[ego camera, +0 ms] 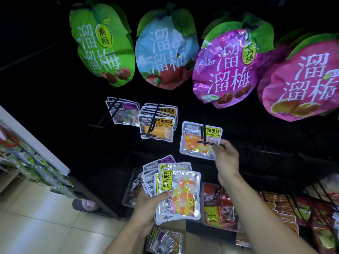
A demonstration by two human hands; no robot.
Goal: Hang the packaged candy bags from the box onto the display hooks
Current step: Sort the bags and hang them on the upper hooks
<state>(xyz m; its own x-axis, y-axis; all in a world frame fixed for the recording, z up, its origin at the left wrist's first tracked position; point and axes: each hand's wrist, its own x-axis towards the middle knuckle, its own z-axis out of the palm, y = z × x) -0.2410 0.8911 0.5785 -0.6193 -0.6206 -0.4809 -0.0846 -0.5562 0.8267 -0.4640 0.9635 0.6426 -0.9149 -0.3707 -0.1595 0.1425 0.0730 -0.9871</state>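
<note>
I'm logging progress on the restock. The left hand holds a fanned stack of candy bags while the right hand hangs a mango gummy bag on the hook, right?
Not quite. The head view shows the right hand at a jelly bean bag with mixed-colour beans on the hook, not a mango gummy bag; those hang one hook to the left. The left hand does hold the fanned stack.

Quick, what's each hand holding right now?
Left hand: grips a fanned stack of candy bags.
Right hand: pinches the jelly bean bag on the hook.
</note>
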